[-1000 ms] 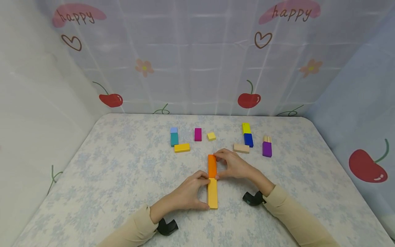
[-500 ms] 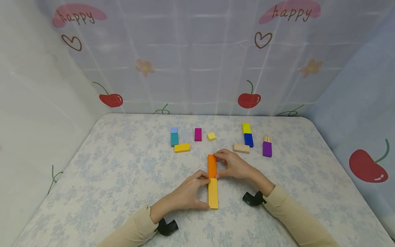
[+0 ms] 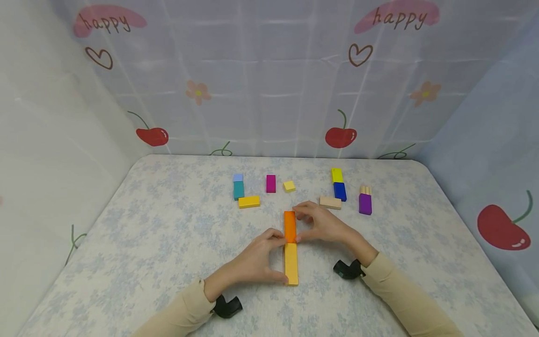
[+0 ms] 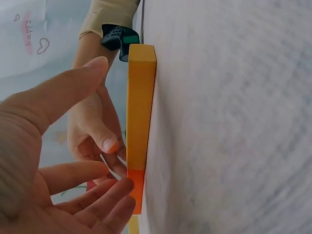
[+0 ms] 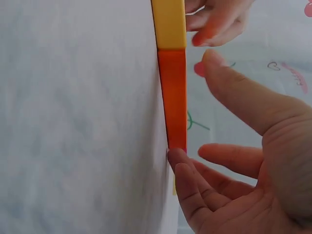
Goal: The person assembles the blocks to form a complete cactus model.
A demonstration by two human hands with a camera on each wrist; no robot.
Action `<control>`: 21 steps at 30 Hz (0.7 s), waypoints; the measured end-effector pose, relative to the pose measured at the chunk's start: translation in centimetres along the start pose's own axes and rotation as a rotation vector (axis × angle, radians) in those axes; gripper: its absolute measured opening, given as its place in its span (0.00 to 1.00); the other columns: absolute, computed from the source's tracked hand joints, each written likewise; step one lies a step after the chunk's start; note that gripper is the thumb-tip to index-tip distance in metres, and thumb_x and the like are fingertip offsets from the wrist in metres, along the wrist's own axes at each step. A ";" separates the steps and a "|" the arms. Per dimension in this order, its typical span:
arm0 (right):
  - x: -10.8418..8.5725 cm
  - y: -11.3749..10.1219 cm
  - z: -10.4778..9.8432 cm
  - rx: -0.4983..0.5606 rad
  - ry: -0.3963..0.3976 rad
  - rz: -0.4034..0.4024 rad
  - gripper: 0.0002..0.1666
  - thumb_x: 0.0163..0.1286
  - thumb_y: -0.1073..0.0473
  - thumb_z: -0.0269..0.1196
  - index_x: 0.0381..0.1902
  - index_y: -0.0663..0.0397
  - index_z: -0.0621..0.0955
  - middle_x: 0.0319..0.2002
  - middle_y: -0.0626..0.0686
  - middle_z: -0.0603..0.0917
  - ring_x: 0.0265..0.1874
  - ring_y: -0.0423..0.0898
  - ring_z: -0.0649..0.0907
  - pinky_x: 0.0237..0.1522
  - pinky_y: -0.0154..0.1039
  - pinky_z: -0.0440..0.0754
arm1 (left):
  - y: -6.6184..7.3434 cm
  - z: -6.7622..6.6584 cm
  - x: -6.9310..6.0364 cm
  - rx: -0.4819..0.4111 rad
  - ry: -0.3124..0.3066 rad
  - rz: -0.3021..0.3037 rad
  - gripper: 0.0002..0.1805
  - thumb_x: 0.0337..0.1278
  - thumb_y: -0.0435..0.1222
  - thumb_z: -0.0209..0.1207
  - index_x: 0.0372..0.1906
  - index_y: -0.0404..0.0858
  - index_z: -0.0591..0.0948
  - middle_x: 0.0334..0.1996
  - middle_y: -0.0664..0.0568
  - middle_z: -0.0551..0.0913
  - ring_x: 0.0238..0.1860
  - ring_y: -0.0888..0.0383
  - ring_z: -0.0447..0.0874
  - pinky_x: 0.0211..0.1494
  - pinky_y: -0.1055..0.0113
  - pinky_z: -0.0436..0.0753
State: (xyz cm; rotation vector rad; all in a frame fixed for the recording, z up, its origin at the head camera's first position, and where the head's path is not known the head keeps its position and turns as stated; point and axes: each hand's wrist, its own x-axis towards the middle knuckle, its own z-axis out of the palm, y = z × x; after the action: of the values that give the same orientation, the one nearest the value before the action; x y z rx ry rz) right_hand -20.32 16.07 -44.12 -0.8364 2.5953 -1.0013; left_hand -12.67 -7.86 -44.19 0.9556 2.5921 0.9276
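The orange block [image 3: 290, 227] lies flat in front of me on the counter [image 3: 168, 224], end to end with the long block [image 3: 291, 264], which joins it at 6 o'clock. My left hand [image 3: 258, 257] is at 8 o'clock, thumb and fingers spread, the thumb apart from the long block, the fingertips by the orange one; I can't tell whether they touch. My right hand [image 3: 323, 225] is at 3 o'clock, also spread, thumb clear, a fingertip at the orange block's far end. Beyond, at 10 o'clock, is a yellow block [image 3: 249, 202], with the teal block [image 3: 238, 191] and light-blue block [image 3: 238, 178] lined up behind it. The magenta block [image 3: 271, 184] is at 11, the pale cube [image 3: 289, 186] at 12. At 2 o'clock sits a beige block [image 3: 330, 202], then the blue block [image 3: 340, 192] with a lime block [image 3: 337, 175] behind it; farther out, toward 3, is the purple block [image 3: 365, 205].
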 end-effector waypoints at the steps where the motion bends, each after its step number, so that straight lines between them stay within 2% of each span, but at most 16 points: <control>1: 0.0 0.1 -0.2 0.002 0.006 0.001 0.47 0.53 0.46 0.76 0.66 0.60 0.73 0.58 0.56 0.78 0.49 0.49 0.80 0.53 0.46 0.82 | -0.1 -0.1 0.1 -0.013 0.013 0.003 0.47 0.38 0.52 0.76 0.66 0.35 0.74 0.65 0.51 0.68 0.64 0.56 0.71 0.67 0.58 0.74; 5: 0.2 0.3 -1.0 -0.008 0.037 -0.002 0.46 0.53 0.50 0.76 0.67 0.61 0.73 0.59 0.58 0.77 0.50 0.51 0.80 0.53 0.49 0.83 | -1.0 -0.3 0.7 -0.051 0.049 0.017 0.53 0.37 0.53 0.77 0.71 0.38 0.68 0.72 0.49 0.61 0.72 0.52 0.62 0.70 0.50 0.70; 10: 1.2 0.6 -2.3 -0.012 0.072 0.024 0.44 0.56 0.54 0.75 0.68 0.61 0.71 0.62 0.60 0.75 0.52 0.54 0.81 0.54 0.51 0.83 | -2.0 -0.6 1.4 -0.081 0.018 0.019 0.55 0.37 0.54 0.76 0.74 0.41 0.65 0.78 0.51 0.52 0.77 0.50 0.52 0.74 0.45 0.64; 16: 3.0 0.9 -3.8 0.012 0.133 0.038 0.42 0.58 0.57 0.73 0.68 0.63 0.70 0.63 0.63 0.73 0.55 0.58 0.80 0.56 0.55 0.81 | -2.7 -0.9 2.4 -0.022 -0.024 0.052 0.53 0.38 0.56 0.75 0.72 0.41 0.67 0.78 0.51 0.53 0.79 0.48 0.46 0.77 0.45 0.55; 21: 4.5 1.3 -4.4 0.004 0.156 0.058 0.40 0.61 0.59 0.71 0.69 0.62 0.70 0.64 0.63 0.71 0.57 0.59 0.79 0.57 0.56 0.80 | -2.9 -0.8 2.9 0.004 -0.065 0.043 0.52 0.38 0.57 0.75 0.72 0.46 0.67 0.78 0.51 0.54 0.79 0.48 0.43 0.77 0.43 0.53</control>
State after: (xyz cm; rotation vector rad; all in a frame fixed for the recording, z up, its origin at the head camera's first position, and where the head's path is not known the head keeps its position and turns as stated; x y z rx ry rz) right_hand -26.30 16.61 -41.86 -0.7032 2.7290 -1.0951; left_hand -16.68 -8.05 -45.41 1.0286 2.5293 0.8872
